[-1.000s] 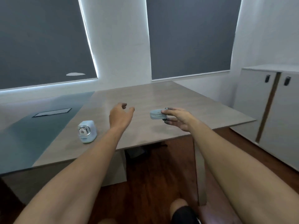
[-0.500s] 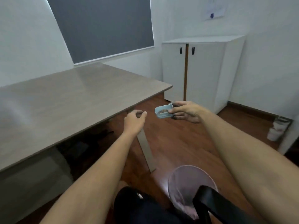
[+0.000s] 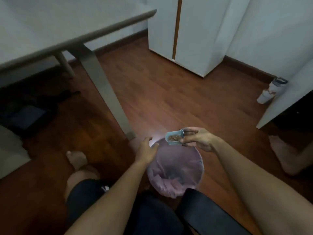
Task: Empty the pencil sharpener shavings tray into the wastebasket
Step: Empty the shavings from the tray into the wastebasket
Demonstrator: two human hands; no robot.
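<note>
My right hand (image 3: 199,139) pinches a small light-blue shavings tray (image 3: 174,137) with brown pencil shavings inside, held level over the far rim of the wastebasket (image 3: 176,167). The wastebasket is round, lined with a pinkish plastic bag, and stands on the wooden floor between my knees. My left hand (image 3: 147,150) hovers at the basket's left rim, fingers loosely apart, holding nothing. The sharpener itself is out of view.
A grey table (image 3: 84,29) with a slanted metal leg (image 3: 105,92) stands at upper left. A white cabinet (image 3: 186,36) is at the back. A white bottle (image 3: 271,91) sits by the right wall. My bare foot (image 3: 77,160) rests on the floor at left.
My view has swung right and down from the table to the floor. My right hand has carried the tray down over the wastebasket, and my left hand has dropped to the basket's rim.
</note>
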